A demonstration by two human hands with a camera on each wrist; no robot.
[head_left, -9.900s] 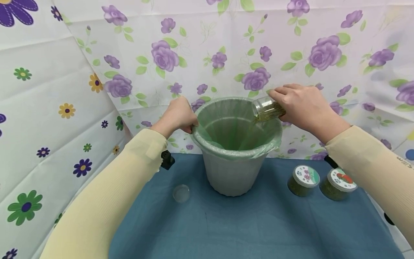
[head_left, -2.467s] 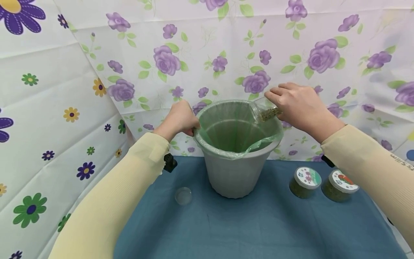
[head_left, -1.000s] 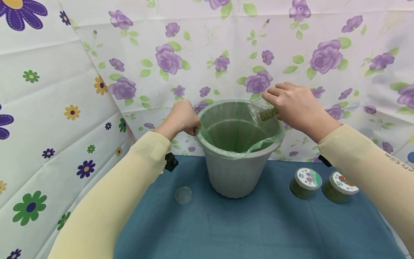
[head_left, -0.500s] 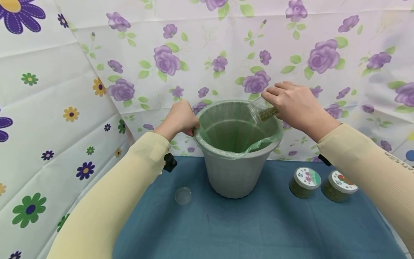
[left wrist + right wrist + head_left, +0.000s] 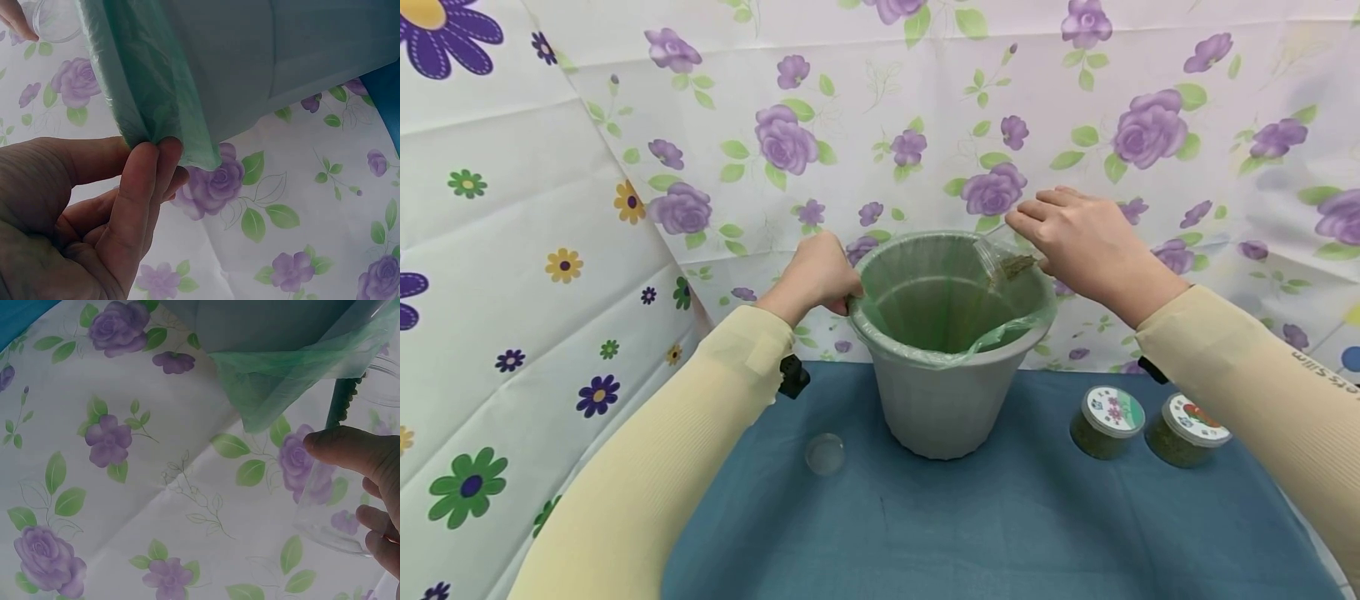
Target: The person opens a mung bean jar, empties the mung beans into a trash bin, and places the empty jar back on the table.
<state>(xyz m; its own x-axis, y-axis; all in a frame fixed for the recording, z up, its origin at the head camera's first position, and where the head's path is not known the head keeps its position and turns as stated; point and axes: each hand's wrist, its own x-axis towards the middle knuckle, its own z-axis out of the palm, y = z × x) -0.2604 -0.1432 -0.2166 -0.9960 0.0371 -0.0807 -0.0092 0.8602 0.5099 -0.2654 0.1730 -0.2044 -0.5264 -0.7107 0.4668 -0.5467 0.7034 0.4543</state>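
Observation:
A grey trash bin (image 5: 945, 412) stands upright, lined with a thin green plastic bag (image 5: 1011, 330) folded over its rim. My left hand (image 5: 820, 271) pinches the bag and rim at the left; the left wrist view has thumb and fingertips on the green plastic (image 5: 156, 81). My right hand (image 5: 1086, 242) grips a clear, lidless jar (image 5: 995, 257), tilted mouth-down over the bin's right side. Small dry greenish bits (image 5: 1018, 266) lie along the jar's lower wall, some falling from its mouth. In the right wrist view the jar's clear base (image 5: 331, 540) shows below my thumb.
A clear round lid (image 5: 825, 454) lies on the blue cloth (image 5: 970, 533) left of the bin. Two lidded tubs of greenish contents stand at the right, one with a pink-flower label (image 5: 1107, 421), one with a red label (image 5: 1187, 429). Floral sheets (image 5: 865, 108) hang behind.
Since the earliest frame, the jar tilts further down and holds fewer bits. The bag's front-right edge has slipped inward off the rim. In the last half second, more bits have left the jar.

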